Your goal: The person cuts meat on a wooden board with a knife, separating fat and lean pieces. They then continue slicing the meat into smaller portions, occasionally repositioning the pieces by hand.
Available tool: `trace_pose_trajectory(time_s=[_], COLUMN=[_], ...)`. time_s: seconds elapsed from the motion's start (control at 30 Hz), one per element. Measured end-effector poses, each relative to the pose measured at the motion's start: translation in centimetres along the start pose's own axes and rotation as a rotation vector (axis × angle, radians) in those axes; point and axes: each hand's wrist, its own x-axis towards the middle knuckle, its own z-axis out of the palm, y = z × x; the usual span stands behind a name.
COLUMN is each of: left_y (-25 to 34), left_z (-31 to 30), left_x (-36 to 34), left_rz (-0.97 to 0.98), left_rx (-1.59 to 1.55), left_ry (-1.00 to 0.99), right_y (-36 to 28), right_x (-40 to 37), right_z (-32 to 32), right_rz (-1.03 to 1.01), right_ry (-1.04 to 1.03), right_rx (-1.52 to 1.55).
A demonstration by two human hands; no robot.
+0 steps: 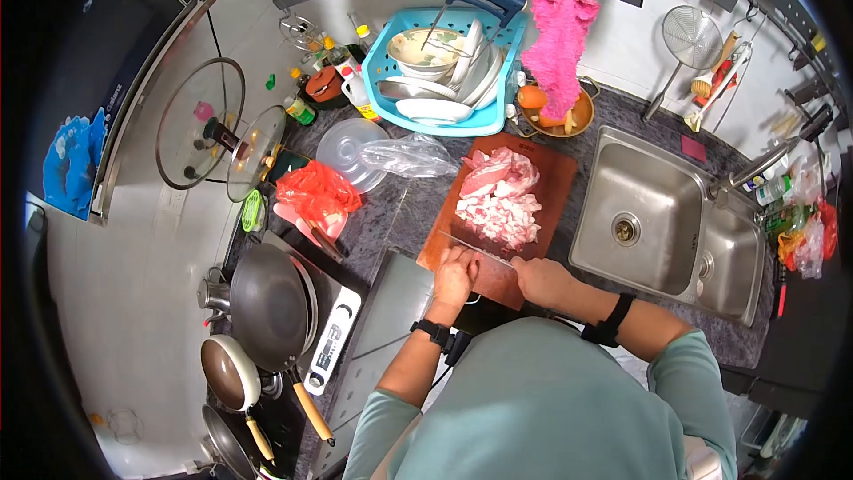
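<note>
A brown cutting board lies on the counter in front of me. On it rest a large piece of raw meat and, nearer to me, a heap of chopped raw meat. My right hand is closed around a knife's handle at the board's near right edge. The knife's thin blade points left across the board, on the near side of the heap. My left hand is at the board's near left edge, right beside the blade. Its fingers are bent together, and whatever is under them is hidden.
A double steel sink adjoins the board on the right. Behind stands a blue dish basket full of bowls and plates. Left are a plastic bag, a red bag and a wok on the cooker.
</note>
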Motion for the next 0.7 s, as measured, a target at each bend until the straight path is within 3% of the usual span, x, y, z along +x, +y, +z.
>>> trace_pose_trajectory(time_s=[0.27,0.43,0.7], left_y=[0.0,-0.2,-0.6], left_z=[0.5,0.5,0.8], left_x=[-0.3,-0.4,-0.3], left_rz=[-0.022,-0.085,-0.08], left_rx=[0.026,-0.039,-0.022], left_ry=[0.02,0.068,0.031], right_y=[-1.2,1.5,1.1], right_x=[7.4,5.4,0.4], right_z=[3.6,3.2,-0.8], right_rz=[-0.016,-0.072,-0.005], right_ry=[0.071,0.129,-0.026], right_rx=[0.015,0.053,0.051])
